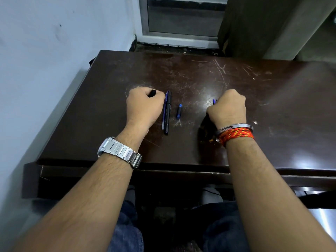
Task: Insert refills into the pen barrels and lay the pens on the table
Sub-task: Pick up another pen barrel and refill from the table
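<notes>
While clutching black part (153, 92) in curled left hand (145, 105), blue part (214, 101) in curled right hand (228, 107), risks bumping the pens (167, 115). Might roll small piece (179, 111) away.

We read this as plain indoor room, home or small office, cannot tell which. We note worn dark wooden desk (200, 77), top heavily scratched, beside pale painted wall (45, 51) at left; aluminium-framed glass panel (181, 20) at far side; pens (167, 113) lying on desk.
</notes>
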